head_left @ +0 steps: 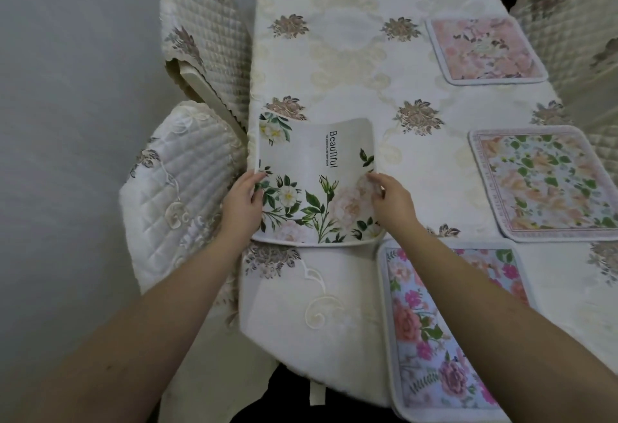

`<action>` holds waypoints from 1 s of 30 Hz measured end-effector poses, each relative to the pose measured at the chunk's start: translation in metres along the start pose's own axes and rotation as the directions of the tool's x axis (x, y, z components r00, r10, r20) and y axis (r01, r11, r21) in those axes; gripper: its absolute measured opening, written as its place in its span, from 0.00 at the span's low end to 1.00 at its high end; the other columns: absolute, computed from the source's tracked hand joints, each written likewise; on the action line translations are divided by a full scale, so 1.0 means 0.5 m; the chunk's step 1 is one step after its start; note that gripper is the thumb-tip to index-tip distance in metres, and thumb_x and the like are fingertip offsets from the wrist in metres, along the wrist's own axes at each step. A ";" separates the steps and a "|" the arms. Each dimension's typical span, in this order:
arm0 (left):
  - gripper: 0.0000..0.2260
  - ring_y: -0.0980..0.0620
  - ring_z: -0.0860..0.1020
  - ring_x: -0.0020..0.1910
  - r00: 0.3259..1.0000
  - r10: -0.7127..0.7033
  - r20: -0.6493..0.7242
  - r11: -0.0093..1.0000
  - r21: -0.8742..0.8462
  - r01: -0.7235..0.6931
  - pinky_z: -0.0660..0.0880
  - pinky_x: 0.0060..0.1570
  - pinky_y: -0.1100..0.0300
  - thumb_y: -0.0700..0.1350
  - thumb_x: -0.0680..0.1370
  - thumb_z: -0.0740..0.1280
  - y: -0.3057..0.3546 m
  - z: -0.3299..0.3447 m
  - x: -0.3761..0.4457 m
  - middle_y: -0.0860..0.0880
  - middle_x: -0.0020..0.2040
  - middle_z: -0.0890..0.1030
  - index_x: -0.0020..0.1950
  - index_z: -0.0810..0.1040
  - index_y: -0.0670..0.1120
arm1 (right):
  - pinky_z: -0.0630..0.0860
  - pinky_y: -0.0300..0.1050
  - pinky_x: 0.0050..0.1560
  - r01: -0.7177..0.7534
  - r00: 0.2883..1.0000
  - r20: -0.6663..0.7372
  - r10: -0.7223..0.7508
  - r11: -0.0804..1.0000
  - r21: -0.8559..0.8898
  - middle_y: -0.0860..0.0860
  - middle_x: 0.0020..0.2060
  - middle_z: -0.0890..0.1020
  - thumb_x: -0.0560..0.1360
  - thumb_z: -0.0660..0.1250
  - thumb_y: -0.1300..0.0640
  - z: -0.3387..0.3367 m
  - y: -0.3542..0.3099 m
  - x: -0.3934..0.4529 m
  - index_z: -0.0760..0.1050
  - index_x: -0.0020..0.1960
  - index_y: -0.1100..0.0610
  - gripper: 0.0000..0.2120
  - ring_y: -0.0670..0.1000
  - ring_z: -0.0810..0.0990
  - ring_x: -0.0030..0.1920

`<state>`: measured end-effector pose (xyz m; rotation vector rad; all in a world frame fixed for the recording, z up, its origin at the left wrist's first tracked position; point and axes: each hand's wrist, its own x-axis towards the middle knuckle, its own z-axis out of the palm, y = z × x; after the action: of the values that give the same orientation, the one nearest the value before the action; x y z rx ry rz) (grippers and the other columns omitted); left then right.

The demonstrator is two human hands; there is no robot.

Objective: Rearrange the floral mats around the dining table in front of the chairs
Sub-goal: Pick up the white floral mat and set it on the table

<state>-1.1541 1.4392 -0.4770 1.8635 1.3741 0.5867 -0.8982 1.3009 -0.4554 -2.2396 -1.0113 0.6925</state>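
Both hands (242,202) (393,200) gripping white mat (317,168)

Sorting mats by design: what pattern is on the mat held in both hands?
White mat with green-leaved white and pink flowers, printed "Beautiful"; head view.
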 end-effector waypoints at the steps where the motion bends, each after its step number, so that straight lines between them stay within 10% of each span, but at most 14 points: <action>1: 0.16 0.49 0.72 0.68 1.000 -0.005 0.003 1.000 -0.017 0.006 0.71 0.68 0.47 0.39 0.81 0.62 -0.008 0.000 0.008 0.48 0.72 0.72 0.67 0.77 0.49 | 0.71 0.41 0.59 -0.028 1.000 -0.004 0.028 0.999 0.016 0.52 0.67 0.76 0.78 0.59 0.67 0.000 0.003 0.011 0.73 0.70 0.53 0.22 0.54 0.77 0.61; 6: 0.15 0.48 0.72 0.69 0.999 -0.044 0.027 0.997 -0.061 0.045 0.70 0.69 0.50 0.41 0.81 0.63 -0.043 0.008 0.030 0.49 0.73 0.71 0.67 0.77 0.51 | 0.69 0.32 0.33 -0.108 0.994 -0.016 0.109 0.993 0.038 0.52 0.60 0.80 0.79 0.60 0.63 0.010 0.027 0.049 0.74 0.68 0.47 0.21 0.43 0.76 0.35; 14: 0.16 0.48 0.69 0.71 0.997 -0.035 0.063 0.999 -0.005 0.035 0.64 0.70 0.57 0.40 0.81 0.64 -0.072 0.021 0.024 0.46 0.73 0.71 0.69 0.76 0.48 | 0.75 0.49 0.62 -0.134 0.991 -0.013 0.135 0.990 0.051 0.53 0.65 0.78 0.80 0.60 0.62 0.041 0.071 0.035 0.72 0.70 0.51 0.20 0.55 0.77 0.62; 30: 0.19 0.46 0.69 0.69 0.992 -0.025 0.126 0.982 0.189 0.001 0.62 0.66 0.60 0.43 0.80 0.67 -0.078 0.047 0.009 0.44 0.71 0.70 0.71 0.73 0.47 | 0.73 0.51 0.66 -0.106 0.991 -0.071 0.112 0.992 0.074 0.52 0.65 0.78 0.80 0.61 0.63 0.043 0.118 0.024 0.72 0.70 0.54 0.18 0.54 0.77 0.63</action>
<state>-1.1592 1.4429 -0.5224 2.0030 1.3957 0.3331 -0.8765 1.2842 -0.5133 -2.2553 -0.8213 0.6744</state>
